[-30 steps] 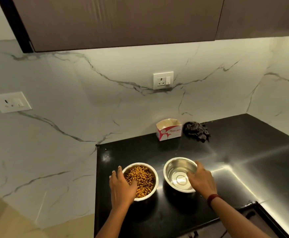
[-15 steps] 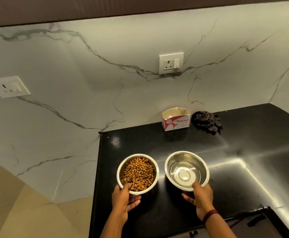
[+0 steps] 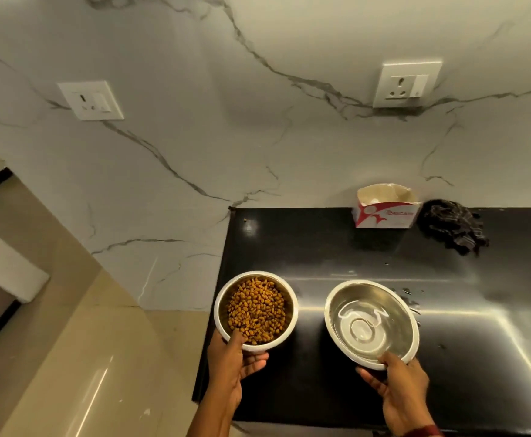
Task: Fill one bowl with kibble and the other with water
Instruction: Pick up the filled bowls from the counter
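Observation:
Two steel bowls are held up over the black counter. The left bowl is full of brown kibble; my left hand grips its near rim, thumb inside, fingers underneath. The right bowl holds clear water; my right hand pinches its near rim with the thumb over the edge. Both bowls tilt slightly toward me.
A small red-and-white cardboard box and a crumpled dark cloth lie at the back of the counter by the marble wall. Two wall sockets are set above. The beige floor lies left of the counter's edge.
Both hands moved from over the bowls to their near rims and lifted them. The kibble bowl now reaches past the counter's left edge. The view has swung down and left.

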